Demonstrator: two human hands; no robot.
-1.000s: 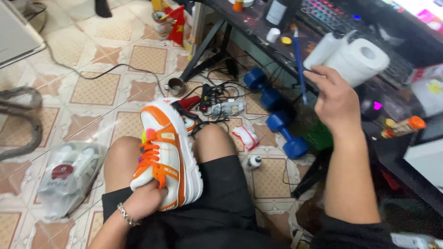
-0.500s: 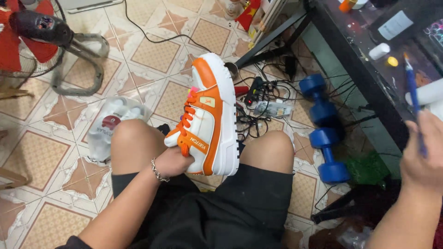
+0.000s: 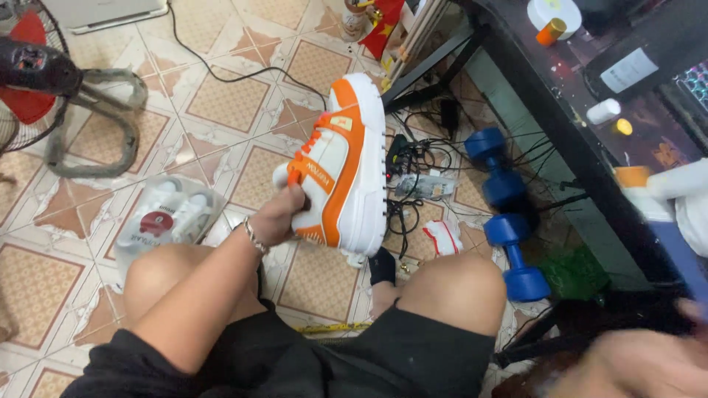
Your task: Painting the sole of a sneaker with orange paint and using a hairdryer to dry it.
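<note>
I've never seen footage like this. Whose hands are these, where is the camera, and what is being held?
The camera sits on a seated person's head and looks down past their knees. Their left hand grips an orange and white sneaker, lifted above a tiled floor. The right hand is a blur at the lower right edge; what it holds cannot be told. On the floor lie two blue dumbbells, tangled cables and a clear plastic pack. A dark desk stands on the right.
</note>
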